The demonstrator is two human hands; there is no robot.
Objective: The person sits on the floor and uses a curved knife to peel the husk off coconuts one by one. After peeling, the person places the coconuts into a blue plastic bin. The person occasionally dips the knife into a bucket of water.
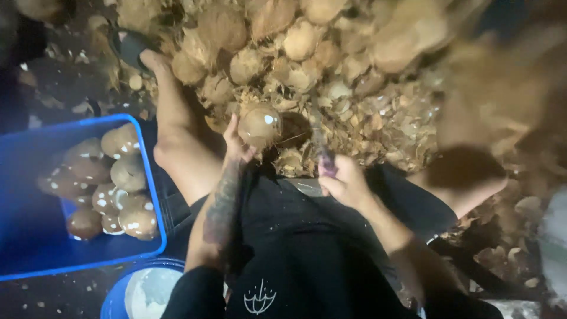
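Note:
My left hand grips a round, partly peeled brown coconut and holds it in front of my knees. My right hand is closed around the handle of a knife, whose blurred blade points up toward the coconut. A dark husk piece lies just right of the coconut. I sit with my legs spread, in dark shorts and a dark shirt.
A big heap of husked coconuts and shell scraps fills the ground ahead. At the left, a blue crate holds several peeled coconuts. A blue bucket with a white coconut stands below it. My left foot wears a sandal.

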